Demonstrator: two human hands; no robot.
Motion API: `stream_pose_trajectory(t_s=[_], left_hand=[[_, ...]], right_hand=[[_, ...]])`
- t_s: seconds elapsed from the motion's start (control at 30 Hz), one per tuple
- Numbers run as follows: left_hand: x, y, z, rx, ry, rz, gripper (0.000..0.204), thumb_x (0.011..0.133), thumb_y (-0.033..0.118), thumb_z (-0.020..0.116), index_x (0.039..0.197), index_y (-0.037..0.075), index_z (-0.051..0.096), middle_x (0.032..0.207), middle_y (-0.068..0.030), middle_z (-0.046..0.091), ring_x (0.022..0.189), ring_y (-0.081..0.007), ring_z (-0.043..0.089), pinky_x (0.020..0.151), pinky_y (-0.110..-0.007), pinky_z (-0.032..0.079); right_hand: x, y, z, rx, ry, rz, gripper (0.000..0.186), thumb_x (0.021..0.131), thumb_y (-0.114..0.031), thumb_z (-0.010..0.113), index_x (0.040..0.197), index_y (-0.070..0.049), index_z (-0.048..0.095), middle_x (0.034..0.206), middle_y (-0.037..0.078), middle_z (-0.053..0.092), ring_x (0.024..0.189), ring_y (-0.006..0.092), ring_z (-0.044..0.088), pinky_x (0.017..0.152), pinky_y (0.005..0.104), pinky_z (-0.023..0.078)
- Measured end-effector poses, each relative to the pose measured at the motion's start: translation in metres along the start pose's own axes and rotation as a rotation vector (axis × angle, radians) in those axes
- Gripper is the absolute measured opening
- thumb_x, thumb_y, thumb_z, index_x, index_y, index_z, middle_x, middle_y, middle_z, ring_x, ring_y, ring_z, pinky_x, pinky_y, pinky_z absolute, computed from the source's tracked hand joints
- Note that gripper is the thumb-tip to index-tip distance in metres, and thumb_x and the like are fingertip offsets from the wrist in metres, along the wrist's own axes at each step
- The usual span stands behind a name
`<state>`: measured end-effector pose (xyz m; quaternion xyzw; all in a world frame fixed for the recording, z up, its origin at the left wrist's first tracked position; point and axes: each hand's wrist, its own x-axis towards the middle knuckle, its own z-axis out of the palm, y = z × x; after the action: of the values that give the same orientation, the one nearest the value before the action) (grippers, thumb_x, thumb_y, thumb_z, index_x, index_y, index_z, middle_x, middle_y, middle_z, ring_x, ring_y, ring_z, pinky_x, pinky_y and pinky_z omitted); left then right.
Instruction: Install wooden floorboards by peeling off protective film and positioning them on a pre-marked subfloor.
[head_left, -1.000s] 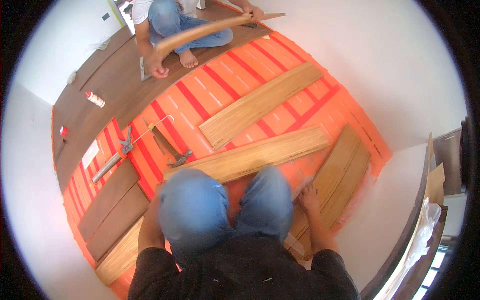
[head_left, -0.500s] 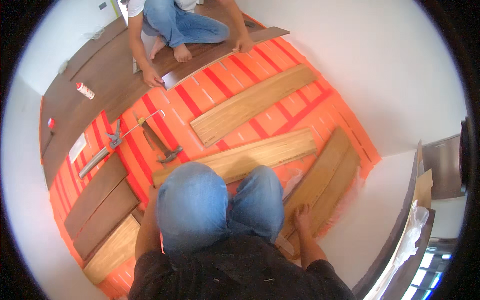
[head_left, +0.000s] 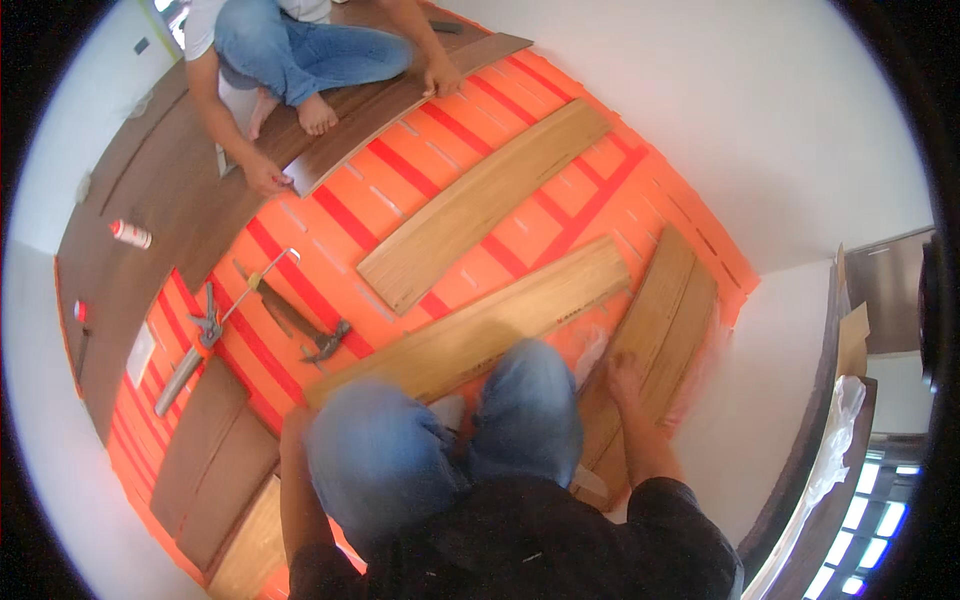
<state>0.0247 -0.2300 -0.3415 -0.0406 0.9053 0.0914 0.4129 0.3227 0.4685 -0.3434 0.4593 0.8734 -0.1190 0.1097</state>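
Observation:
My left hand [head_left: 297,418] is at the left end of a light-brown floor plank [head_left: 500,318] lying in front of my knees. My left knee hides most of its fingers, so its grip does not show. My right hand [head_left: 625,376] rests on top of light-brown planks [head_left: 660,320] lying side by side on my right, its fingers loosely bent and apart. Beyond the near plank lies another light plank [head_left: 485,205], set slantwise. A hammer [head_left: 325,342] and a caulking gun [head_left: 205,330] lie to the left on the orange underlay [head_left: 345,225].
A co-worker sits opposite, both hands on a dark plank [head_left: 345,148] at the edge of the dark floor [head_left: 165,235]. A white bottle with a red tip [head_left: 130,234] lies there. Dark planks [head_left: 215,450] are at my left; a white wall [head_left: 760,150] bounds the right.
The view has shifted, moving the co-worker and tools leftward in the picture. My right hand has moved forward along the planks. My left hand stays by the plank end.

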Motion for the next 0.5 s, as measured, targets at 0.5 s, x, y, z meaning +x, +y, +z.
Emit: stream_pose_trajectory(t_s=[0.5], left_hand=[[0.076,0.361,0.030,0.244,0.202,1.221,0.031,0.094,0.019,0.058,0.120,0.003,0.062,0.126,-0.0228,0.059,0.128,-0.0428,0.052,0.108,-0.053,0.042]], right_hand=[[0.039,-0.088,-0.048,-0.021,0.094,-0.332,0.041,0.092,-0.012,0.059,0.130,0.003,0.054,0.142,0.031,0.050,0.129,0.0513,0.050,0.108,0.0510,0.046]])
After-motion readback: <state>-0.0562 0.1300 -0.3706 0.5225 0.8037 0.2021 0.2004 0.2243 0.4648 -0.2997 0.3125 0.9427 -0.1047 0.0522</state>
